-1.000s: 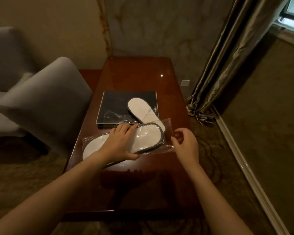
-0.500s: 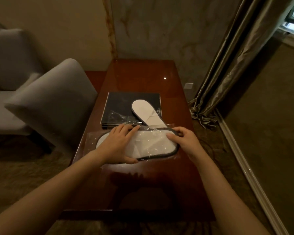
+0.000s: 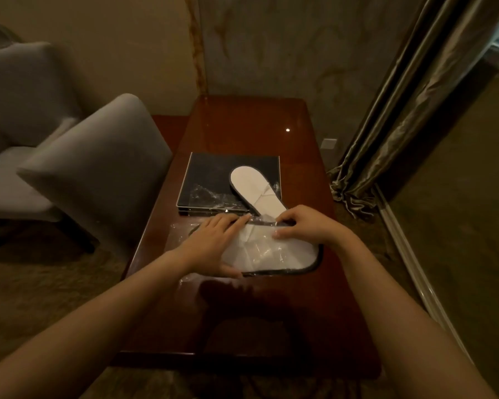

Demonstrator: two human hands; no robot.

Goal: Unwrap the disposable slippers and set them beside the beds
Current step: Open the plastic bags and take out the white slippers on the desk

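A white slipper with dark trim, inside a clear plastic wrapper (image 3: pixel 274 251), lies flat on the brown wooden table (image 3: pixel 242 131). My left hand (image 3: pixel 213 240) lies palm down on its left part and holds it in place. My right hand (image 3: pixel 303 223) pinches the plastic at the slipper's far edge. Loose wrapper (image 3: pixel 182 226) sticks out to the left of my left hand. A second white slipper (image 3: pixel 251 188), with no wrapper on it, lies slanted on a black tray (image 3: pixel 211 174) just behind my hands.
A crumpled clear wrapper (image 3: pixel 208 197) lies on the tray's near left. A grey upholstered chair (image 3: pixel 92 174) stands against the table's left side, and another grey chair (image 3: pixel 18 105) further left. Curtains (image 3: pixel 409 110) hang at the right; carpet lies all around.
The wrapped slipper has slid to the right across the table. My right hand came in from the package's right end and now pinches the plastic at its far edge, close to my left hand.
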